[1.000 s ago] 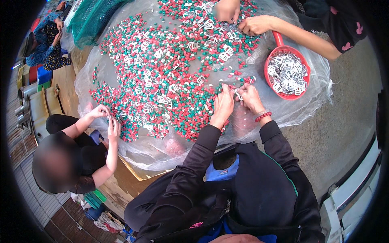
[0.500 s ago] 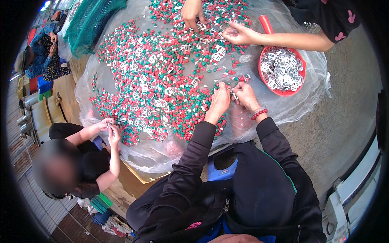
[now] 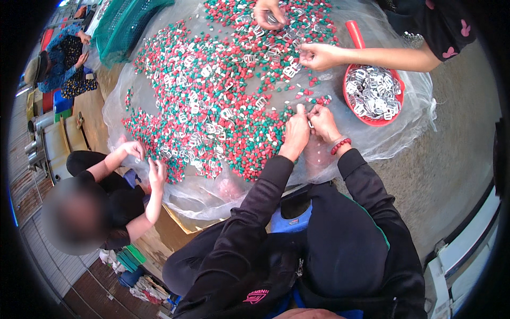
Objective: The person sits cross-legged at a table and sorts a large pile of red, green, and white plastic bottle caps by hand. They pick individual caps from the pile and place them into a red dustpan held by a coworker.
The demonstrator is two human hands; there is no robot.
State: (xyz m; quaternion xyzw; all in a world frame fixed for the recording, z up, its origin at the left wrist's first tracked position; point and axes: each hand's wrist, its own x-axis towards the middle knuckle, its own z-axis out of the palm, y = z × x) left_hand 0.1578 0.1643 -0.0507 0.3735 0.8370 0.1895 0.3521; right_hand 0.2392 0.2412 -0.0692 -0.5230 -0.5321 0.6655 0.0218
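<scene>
Close together at the near right of the heap, my left hand (image 3: 296, 134) and my right hand (image 3: 324, 126) are both closed, fingertips pinched. Between them shows a small silver metal buckle (image 3: 311, 124), mostly covered by the fingers. A red bead bracelet (image 3: 340, 145) circles my right wrist. Just beyond and left of my hands spread many small red, green and white stones (image 3: 249, 127), with flat silver buckles (image 3: 211, 128) scattered among them. To the right of my right hand, a red long-handled scoop (image 3: 355, 34) holds a pile of silver buckles (image 3: 373, 91).
Clear plastic sheeting (image 3: 396, 135) lies under the heap. Across from me, another person's hands (image 3: 317, 57) work over the stones. A second person (image 3: 127, 204) sits at left, hands raised at the heap's edge. Green netting (image 3: 119, 32) lies far left; a blue stool (image 3: 292, 220) is near my knees.
My hands stay together, with the left thumb now pointing up and the buckle less visible. The far person's left-side hand has lifted with buckles in it. The seated person's hands have moved apart.
</scene>
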